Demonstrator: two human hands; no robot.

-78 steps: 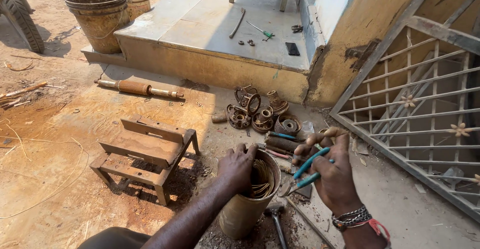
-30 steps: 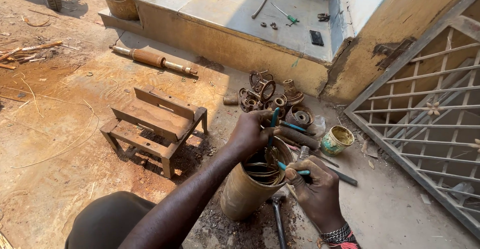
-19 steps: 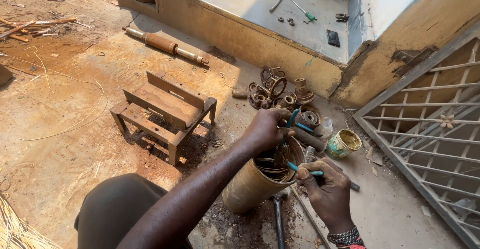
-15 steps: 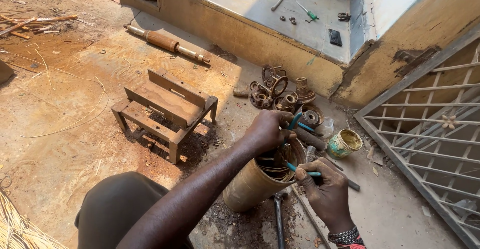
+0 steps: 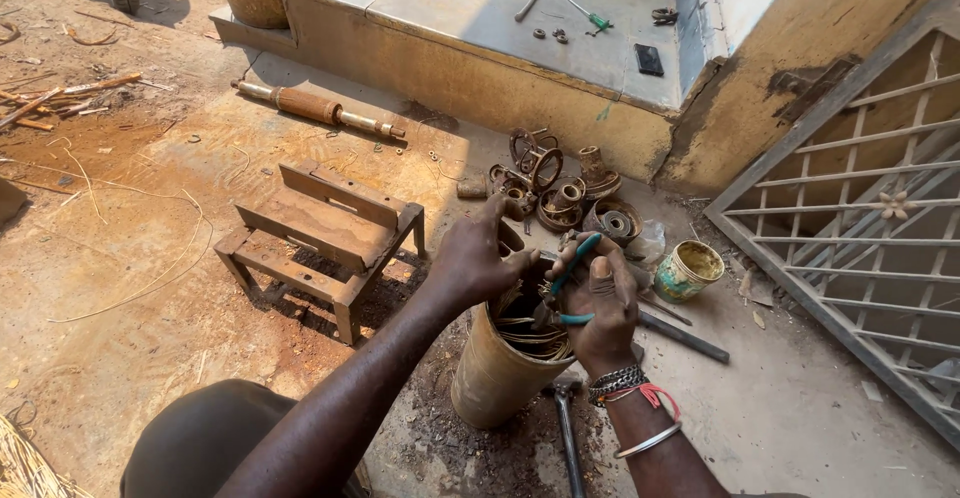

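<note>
- Stator (image 5: 505, 368) stands on end on the dirt, leaning a bit, its open mouth between both hands. Nothing clamps it, so a hard pull on the windings (image 5: 525, 330) probably tips or rolls it.
- Stool (image 5: 320, 238) sits just left of it. If the stator goes over that way, it likely hits the stool's frame.
- Left hand (image 5: 475, 258) is curled over the stator rim, fingers closed on the edge (bare skin on cut metal and wire ends). A slip there means a cut.
- Right hand (image 5: 600, 303) is wrapped tight round the pliers (image 5: 570, 278), teal handles squeezed, nose down in the windings. I can't tell if the nose actually bites wire. If it lets go under load, the hand jerks back toward the face.
- Hammer (image 5: 565, 423) lies on the ground touching the stator's base, right under the right wrist; easy to knock or kneel on.
- Tin (image 5: 685, 270) stands near on the right, open top. A swinging elbow could spill it.
</note>
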